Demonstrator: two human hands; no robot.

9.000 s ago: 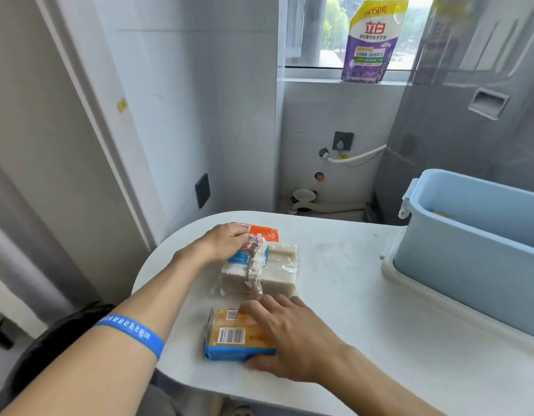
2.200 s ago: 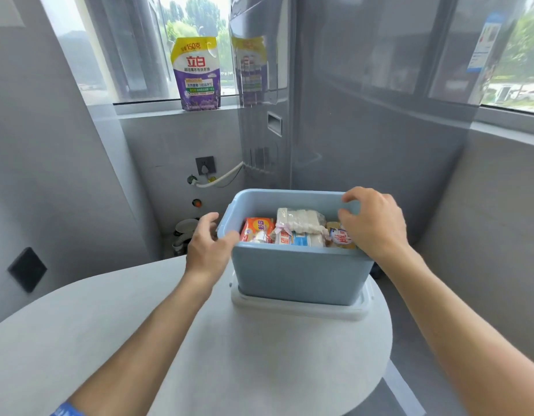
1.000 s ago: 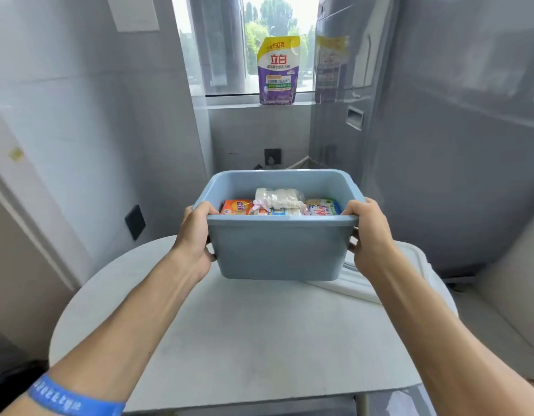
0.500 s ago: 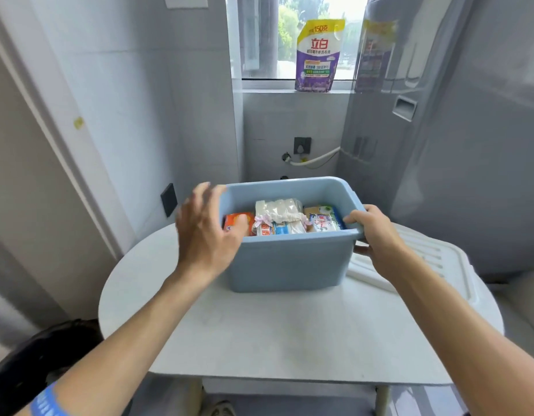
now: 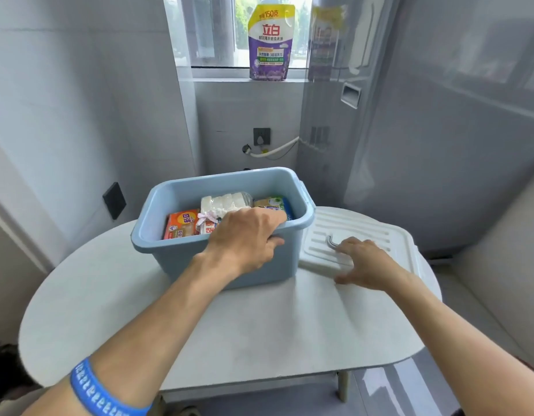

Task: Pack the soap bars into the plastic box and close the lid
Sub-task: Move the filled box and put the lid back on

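The light blue plastic box (image 5: 157,235) stands open on the white table (image 5: 259,331). Inside it lie an orange soap pack (image 5: 181,225), a clear-wrapped white soap bundle (image 5: 222,202) and a green and blue soap pack (image 5: 273,204). My left hand (image 5: 244,240) grips the box's near rim, fingers inside, thumb on the outer wall. The white ribbed lid (image 5: 358,232) lies flat on the table just right of the box. My right hand (image 5: 363,264) rests spread on the lid's near edge beside its grey handle (image 5: 330,242).
A purple detergent pouch (image 5: 270,42) stands on the window sill behind. A grey appliance (image 5: 439,130) rises at the right, close to the table's far edge. Tiled wall with a black socket (image 5: 114,200) is at the left. Table front is bare.
The box was set down on the table. My left hand moved from its left side to the near rim. My right hand left the box's right rim and went onto the lid.
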